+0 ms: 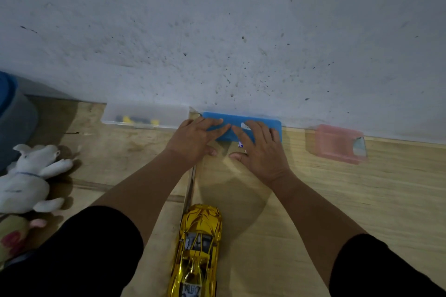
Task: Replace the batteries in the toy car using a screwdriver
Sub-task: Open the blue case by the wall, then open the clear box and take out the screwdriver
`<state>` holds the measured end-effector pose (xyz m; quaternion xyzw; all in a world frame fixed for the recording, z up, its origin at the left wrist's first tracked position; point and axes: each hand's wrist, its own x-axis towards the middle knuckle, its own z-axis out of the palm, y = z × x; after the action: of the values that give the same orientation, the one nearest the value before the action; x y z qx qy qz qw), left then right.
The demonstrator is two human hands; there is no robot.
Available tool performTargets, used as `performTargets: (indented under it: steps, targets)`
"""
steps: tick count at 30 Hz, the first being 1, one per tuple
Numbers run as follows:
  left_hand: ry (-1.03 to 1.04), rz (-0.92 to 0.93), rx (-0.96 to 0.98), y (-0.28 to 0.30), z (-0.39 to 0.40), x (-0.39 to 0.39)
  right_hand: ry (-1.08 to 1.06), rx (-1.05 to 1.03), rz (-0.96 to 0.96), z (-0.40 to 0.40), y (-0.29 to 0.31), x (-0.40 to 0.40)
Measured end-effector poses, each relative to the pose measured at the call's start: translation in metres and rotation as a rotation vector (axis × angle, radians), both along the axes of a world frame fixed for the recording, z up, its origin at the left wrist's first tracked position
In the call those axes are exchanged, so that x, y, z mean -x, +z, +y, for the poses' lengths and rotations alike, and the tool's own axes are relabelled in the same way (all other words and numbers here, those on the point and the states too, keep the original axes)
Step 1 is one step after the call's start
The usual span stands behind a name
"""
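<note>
A shiny gold toy car [199,248] lies upright on the wooden table, close to me at the bottom centre. A flat blue box [270,123] sits against the wall at the table's far edge. My left hand [195,140] rests on the box's left part, fingers on its lid and thumb at its front. My right hand [260,149] covers the box's right part the same way, next to a small white label. No screwdriver or loose batteries are visible.
A clear plastic box [144,116] with yellow and dark items stands left of the blue box. A pink translucent box [337,143] stands to the right. White plush toys [29,176] lie at the left edge, a grey-blue container [14,116] behind them.
</note>
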<state>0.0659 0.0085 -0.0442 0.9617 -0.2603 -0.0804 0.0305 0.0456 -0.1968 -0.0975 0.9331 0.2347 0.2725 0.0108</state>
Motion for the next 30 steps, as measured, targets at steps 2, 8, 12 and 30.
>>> performTargets:
  steps: [2,8,12,30]
  targets:
    - [-0.005,0.001,0.011,-0.001,0.000,0.000,-0.008,-0.008,0.072,-0.003,-0.001,0.000]
    - [-0.011,-0.010,-0.024,0.000,0.000,0.002,-0.026,0.006,0.198,-0.004,0.002,0.003]
    - [-0.035,-0.074,0.023,0.016,0.011,0.009,-0.006,-0.034,0.170,0.004,0.016,0.001]
    - [0.212,-0.329,0.220,0.001,0.181,-0.012,0.046,0.085,0.157,0.203,0.028,-0.032]
